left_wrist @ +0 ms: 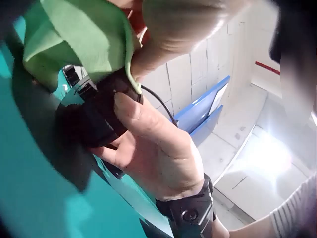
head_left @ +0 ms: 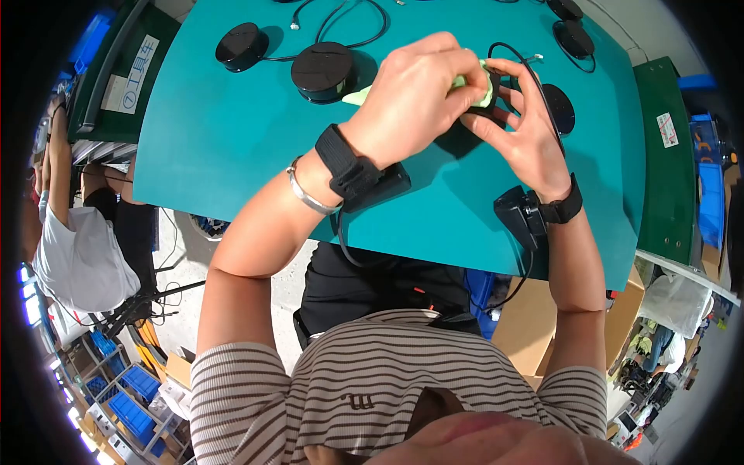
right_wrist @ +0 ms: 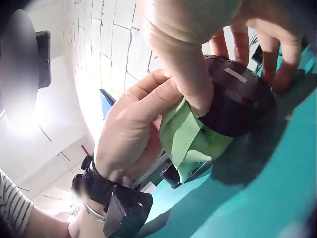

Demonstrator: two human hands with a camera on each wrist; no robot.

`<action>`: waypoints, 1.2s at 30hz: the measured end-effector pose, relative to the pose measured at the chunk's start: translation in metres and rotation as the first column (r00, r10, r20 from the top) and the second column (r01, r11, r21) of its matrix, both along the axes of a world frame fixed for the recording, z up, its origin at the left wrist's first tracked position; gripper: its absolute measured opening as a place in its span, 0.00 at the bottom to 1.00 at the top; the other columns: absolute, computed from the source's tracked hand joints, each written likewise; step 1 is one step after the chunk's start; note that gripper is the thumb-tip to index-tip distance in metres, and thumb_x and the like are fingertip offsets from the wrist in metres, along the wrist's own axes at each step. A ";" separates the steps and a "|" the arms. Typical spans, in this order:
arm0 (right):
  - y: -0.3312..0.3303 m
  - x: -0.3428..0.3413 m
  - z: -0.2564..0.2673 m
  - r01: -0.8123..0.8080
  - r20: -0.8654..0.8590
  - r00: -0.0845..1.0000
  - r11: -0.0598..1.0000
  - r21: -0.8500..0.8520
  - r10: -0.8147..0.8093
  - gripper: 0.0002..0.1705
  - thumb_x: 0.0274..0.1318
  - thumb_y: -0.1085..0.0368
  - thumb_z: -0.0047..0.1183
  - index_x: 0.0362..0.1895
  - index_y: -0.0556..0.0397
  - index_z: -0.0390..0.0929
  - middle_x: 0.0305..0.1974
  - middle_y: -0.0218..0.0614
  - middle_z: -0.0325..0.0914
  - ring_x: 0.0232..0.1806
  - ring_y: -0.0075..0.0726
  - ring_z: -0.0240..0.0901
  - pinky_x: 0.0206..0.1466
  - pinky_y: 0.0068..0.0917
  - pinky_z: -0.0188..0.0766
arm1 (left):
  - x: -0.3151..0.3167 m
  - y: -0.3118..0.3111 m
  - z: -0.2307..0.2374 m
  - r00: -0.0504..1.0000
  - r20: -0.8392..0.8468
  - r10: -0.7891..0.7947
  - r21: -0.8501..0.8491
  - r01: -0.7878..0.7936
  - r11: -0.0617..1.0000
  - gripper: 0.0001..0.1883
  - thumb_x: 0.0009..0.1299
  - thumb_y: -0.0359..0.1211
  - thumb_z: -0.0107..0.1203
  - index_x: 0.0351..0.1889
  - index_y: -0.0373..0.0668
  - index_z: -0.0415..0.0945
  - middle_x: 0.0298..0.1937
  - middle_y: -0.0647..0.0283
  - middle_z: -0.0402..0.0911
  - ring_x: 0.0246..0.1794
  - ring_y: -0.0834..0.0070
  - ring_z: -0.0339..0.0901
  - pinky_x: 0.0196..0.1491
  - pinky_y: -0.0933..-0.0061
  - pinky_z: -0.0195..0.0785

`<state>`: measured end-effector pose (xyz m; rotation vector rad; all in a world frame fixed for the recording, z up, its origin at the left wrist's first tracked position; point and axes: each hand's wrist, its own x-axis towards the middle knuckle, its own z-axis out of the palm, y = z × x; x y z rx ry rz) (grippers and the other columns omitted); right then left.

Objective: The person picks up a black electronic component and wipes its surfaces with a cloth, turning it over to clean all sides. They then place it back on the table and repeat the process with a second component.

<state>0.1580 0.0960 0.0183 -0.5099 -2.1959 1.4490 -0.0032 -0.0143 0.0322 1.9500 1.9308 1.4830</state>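
My right hand (head_left: 531, 139) grips a black round puck-shaped device (right_wrist: 237, 106) by its edge, thumb on one side and fingers spread round the other. A pale rectangular label shows on the device's flat face in the right wrist view. In my left hand (head_left: 418, 101) a light green cloth (right_wrist: 185, 136) is pinched against the device's rim, and a corner of it hangs loose. A thin black cable (head_left: 508, 48) loops up past the right hand. Both hands are above the teal table (head_left: 256, 155), and the left one largely covers the device in the head view.
Similar black round devices (head_left: 324, 71) with cables stand on the table to the left and behind, and another (head_left: 559, 108) just beyond the right hand. Green cabinets (head_left: 665, 155) flank the table. A person in a white shirt (head_left: 85, 256) is at far left. Cardboard boxes (head_left: 523, 322) stand below the front edge.
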 end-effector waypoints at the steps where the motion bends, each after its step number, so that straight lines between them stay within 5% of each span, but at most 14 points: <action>1: -0.002 0.001 0.000 0.003 0.003 1.000 1.000 -0.003 -0.003 0.40 0.46 0.64 0.71 0.64 0.49 0.65 0.60 0.40 0.60 0.59 0.46 0.69 0.60 0.43 0.75 | 0.001 0.002 -0.001 1.000 0.019 0.020 0.020 -0.020 1.000 0.05 0.62 0.27 0.65 0.34 0.40 0.81 0.31 0.61 0.77 0.30 0.63 0.78 0.35 0.68 0.71; 7: -0.007 -0.002 0.003 0.039 0.008 0.999 0.993 0.114 -0.040 0.40 0.44 0.67 0.70 0.64 0.49 0.66 0.59 0.40 0.61 0.57 0.44 0.71 0.59 0.41 0.76 | 0.002 0.000 0.000 0.999 -0.008 0.036 0.022 -0.036 0.999 0.05 0.62 0.27 0.65 0.34 0.40 0.80 0.31 0.60 0.76 0.30 0.62 0.77 0.35 0.67 0.71; 31: -0.008 -0.002 0.004 0.035 0.015 0.999 0.993 0.116 -0.037 0.40 0.45 0.68 0.70 0.63 0.49 0.66 0.59 0.38 0.60 0.56 0.43 0.71 0.59 0.41 0.77 | 0.006 0.001 0.000 0.999 0.002 0.039 -0.029 -0.038 0.999 0.05 0.62 0.29 0.63 0.33 0.39 0.79 0.29 0.59 0.74 0.30 0.61 0.75 0.35 0.65 0.69; 36: -0.005 -0.003 0.000 0.024 -0.008 1.000 0.996 0.081 -0.023 0.41 0.44 0.68 0.71 0.64 0.48 0.66 0.59 0.39 0.60 0.58 0.44 0.70 0.59 0.42 0.77 | -0.008 0.015 -0.008 0.987 0.062 0.146 0.029 -0.148 0.989 0.03 0.60 0.28 0.62 0.31 0.41 0.81 0.28 0.58 0.76 0.30 0.59 0.76 0.34 0.61 0.71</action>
